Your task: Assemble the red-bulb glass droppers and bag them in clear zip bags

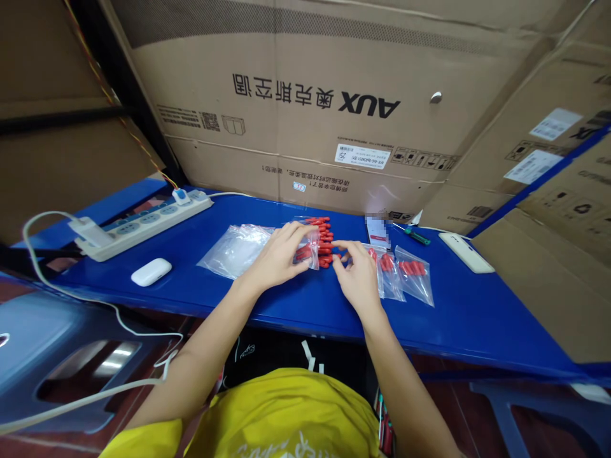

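My left hand (285,249) is closed on a small clear plastic bag (314,249), thumb below and fingers above, its mouth facing right. A pile of small red cylindrical pieces (325,236) lies beside and partly behind this bag; their exact kind is too small to tell. My right hand (358,272) has its thumb and forefinger curled in a pinch at a red piece on the pile's right edge. Beneath and left of my left hand lie flat clear plastic bags (233,251). To the right of my right hand, a clear bag holding red pieces (414,270) lies beside similar filled bags (389,273).
The blue table (296,312) carries a white power strip (147,222), a white earbud case (151,272), a phone with a lit screen (378,230), a green-handled screwdriver (416,235) and a white oblong device (465,252). A large cardboard box (305,127) walls the back.
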Demonstrator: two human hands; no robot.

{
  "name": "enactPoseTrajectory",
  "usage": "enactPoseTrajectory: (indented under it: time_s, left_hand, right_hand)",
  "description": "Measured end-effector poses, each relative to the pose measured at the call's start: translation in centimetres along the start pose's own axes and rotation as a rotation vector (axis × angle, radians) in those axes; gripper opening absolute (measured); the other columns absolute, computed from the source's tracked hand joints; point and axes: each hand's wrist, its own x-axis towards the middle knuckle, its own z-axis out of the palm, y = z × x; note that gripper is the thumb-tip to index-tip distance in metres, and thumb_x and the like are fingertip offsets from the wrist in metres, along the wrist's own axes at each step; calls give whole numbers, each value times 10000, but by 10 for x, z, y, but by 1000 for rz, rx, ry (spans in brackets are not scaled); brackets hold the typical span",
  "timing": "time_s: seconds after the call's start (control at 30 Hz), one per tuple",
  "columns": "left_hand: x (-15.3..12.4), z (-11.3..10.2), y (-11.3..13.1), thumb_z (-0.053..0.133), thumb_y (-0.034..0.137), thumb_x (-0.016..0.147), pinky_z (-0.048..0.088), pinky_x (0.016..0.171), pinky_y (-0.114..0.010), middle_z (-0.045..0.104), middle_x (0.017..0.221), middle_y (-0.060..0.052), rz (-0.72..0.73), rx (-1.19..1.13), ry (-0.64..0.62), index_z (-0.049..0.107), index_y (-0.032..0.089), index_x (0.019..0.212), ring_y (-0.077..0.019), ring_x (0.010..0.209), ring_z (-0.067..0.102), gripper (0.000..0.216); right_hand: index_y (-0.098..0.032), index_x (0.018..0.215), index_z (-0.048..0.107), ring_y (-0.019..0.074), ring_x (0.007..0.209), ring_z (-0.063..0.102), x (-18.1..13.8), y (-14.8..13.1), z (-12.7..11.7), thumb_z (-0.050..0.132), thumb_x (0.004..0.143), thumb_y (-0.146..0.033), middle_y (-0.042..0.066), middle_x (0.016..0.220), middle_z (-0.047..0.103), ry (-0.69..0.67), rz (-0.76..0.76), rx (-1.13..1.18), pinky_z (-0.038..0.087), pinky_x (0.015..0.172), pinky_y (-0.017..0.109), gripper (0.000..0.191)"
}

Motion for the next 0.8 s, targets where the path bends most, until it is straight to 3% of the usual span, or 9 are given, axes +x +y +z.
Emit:
enactPoseTrajectory:
  time_s: [0.2, 0.4, 0.6, 0.8]
  left_hand:
    - [0, 0, -1, 661, 317, 949, 456, 1083, -500, 592, 1396, -134, -27, 33, -13, 473, 242, 1535, -339, 1267, 567, 621]
    - [0, 1, -1, 653, 327, 954, 456, 1081, -500, 590, 1408, -135, -26, 29, -27, 484, 250, 1534, -347, 1282, 561, 610]
    - [-1, 3, -4, 677, 281, 916, 450, 1090, -506, 592, 1412, -120, -46, 81, -8, 468, 251, 1542, -339, 1272, 555, 661]
    - [-1, 3, -3, 673, 213, 893, 469, 1053, -511, 599, 1379, -137, -133, 150, -65, 474, 215, 1544, -344, 1232, 568, 681]
  right_hand:
    - [-263, 1105, 765, 295, 1035, 649, -6, 10, 8, 701, 949, -231, 78, 1082, 725, -183, -56, -253, 515, 981, 452, 172]
    - [-265, 1109, 750, 308, 1022, 626, -10, 4, 14, 620, 1017, -242, 99, 1042, 717, -165, -134, -422, 513, 866, 401, 161]
    - [-238, 1088, 708, 274, 918, 712, -2, 0, 7, 524, 1062, -287, 82, 1013, 775, -36, -20, -184, 529, 845, 386, 193]
    - [-217, 1113, 684, 250, 890, 758, 0, -3, 3, 516, 1050, -391, 86, 983, 786, 224, 136, 124, 570, 803, 365, 249]
